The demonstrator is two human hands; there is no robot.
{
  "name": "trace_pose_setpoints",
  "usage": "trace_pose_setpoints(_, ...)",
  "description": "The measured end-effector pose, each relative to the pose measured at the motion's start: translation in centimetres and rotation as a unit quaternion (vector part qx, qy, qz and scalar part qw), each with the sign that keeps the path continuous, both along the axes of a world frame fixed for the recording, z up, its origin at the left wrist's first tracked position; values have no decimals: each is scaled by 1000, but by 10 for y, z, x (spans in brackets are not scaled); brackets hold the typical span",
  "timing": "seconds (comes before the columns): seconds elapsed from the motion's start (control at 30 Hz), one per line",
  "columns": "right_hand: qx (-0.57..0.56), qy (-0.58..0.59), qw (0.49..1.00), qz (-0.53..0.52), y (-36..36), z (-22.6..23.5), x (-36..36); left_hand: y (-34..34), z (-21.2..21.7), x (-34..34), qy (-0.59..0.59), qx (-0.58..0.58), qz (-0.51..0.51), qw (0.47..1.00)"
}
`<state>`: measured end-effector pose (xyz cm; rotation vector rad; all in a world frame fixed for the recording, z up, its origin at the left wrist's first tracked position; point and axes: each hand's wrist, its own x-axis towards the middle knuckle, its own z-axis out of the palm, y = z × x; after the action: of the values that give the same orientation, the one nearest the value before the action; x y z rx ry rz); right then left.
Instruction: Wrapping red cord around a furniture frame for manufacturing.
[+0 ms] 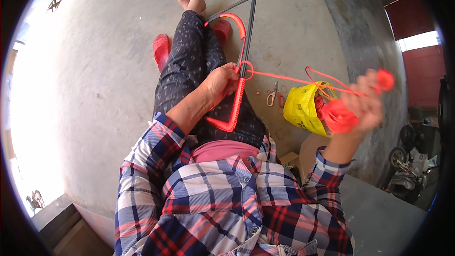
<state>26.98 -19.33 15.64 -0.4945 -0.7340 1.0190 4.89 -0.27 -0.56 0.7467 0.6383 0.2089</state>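
Over my lap, my left hand [222,84] is closed around a dark angular frame [252,28]. Red-orange cord is wound tightly along the frame's near side [235,106], and more wrapping covers a curved inner piece [239,22]. From a loop at the frame beside my left fingers, a cord strand [289,78] stretches to the right. Out there my right hand [362,99], smeared by motion, grips a bundle of red cord [337,117]. Part of that bundle sticks out beyond the fingers. A second, looser strand bends between the loop and this hand.
A yellow bag [298,106] with red cord inside stands on the floor below my right hand. Scissors [271,98] lie left of it. Red slippers [161,51] flank my outstretched legs. A cardboard box [310,154] is by my right side; a motorbike [410,161] stands far right.
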Motion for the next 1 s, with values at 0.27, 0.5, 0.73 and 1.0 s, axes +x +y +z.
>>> trace_pose_setpoints(0.27,71,65,975,202,-7,66,-80,4,-6,16,24,-61,-13,998)
trace_pose_setpoints(0.5,130,130,979,84,-28,74,-53,-1,-4,10,32,-24,56,998)
trace_pose_setpoints(0.73,118,28,993,-4,-2,54,-36,-27,44,12,48,628,167,758)
trace_pose_setpoints(1.0,-273,-625,729,59,40,-112,-41,30,4,-46,292,610,-80,732)
